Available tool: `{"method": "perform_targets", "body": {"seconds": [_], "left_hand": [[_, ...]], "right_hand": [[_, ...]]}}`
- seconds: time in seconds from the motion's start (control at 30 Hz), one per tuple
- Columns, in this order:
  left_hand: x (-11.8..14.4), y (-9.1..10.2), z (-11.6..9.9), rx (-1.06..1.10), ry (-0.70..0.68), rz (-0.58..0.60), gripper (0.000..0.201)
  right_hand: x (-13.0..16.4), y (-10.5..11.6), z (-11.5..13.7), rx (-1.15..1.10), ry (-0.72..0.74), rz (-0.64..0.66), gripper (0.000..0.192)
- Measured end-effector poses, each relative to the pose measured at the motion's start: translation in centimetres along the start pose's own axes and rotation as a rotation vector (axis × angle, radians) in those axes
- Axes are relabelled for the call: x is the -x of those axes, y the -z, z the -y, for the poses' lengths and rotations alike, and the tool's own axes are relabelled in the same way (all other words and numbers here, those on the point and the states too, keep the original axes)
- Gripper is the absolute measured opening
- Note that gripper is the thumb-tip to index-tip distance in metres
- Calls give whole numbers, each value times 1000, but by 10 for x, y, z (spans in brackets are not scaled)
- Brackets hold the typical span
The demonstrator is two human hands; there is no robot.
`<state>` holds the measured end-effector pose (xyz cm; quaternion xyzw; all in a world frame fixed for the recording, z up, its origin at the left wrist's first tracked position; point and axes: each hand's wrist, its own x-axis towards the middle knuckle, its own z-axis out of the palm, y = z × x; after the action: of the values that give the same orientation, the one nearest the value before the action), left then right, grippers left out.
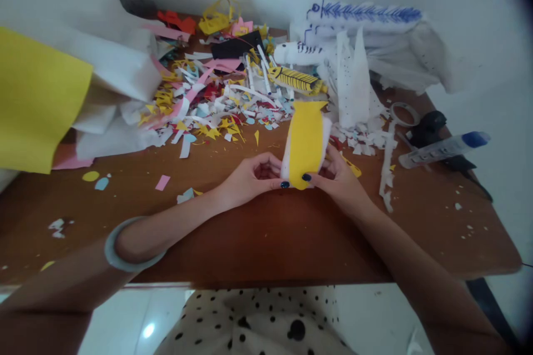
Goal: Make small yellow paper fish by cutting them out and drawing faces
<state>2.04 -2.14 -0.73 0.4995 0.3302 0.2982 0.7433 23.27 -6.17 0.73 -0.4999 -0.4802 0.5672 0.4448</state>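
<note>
A yellow fish-shaped cutout (306, 144), flared like a tail at its top end, lies flat against a white piece (327, 132) with small dots along its edge. My left hand (260, 176) grips the lower left side of the two layers, its thumb at the white edge. On the other side my right hand (343, 180) is closed on them, thumb pressed on the yellow face. Both pieces are held above the table. Just beyond lies a yellow fish (296, 81) with black lines drawn on it. The fingers behind the pieces are partly hidden.
Coloured scraps (208, 105) are heaped across the back of the brown table (266, 244). Large white sheets and a yellow sheet (37, 100) stand at left. At right are a tape roll (405, 114), a clear tube with a blue cap (443, 150) and a black object (428, 127).
</note>
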Motion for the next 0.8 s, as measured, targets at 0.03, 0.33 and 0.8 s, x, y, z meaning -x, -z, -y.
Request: {"method": "perform_targets", "body": {"seconds": [0.03,0.33,0.8], "left_hand": [[0,0,0,5,-2,-2,34],[-1,-2,2,36,4,-4,37],[-2,-6,-1,54,1,-41,40]], "right_hand": [[0,0,0,4,1,-5,77],[0,-4,-2,5,20,-51,77],[-1,-8,0,-15,-3,-64,80]]}}
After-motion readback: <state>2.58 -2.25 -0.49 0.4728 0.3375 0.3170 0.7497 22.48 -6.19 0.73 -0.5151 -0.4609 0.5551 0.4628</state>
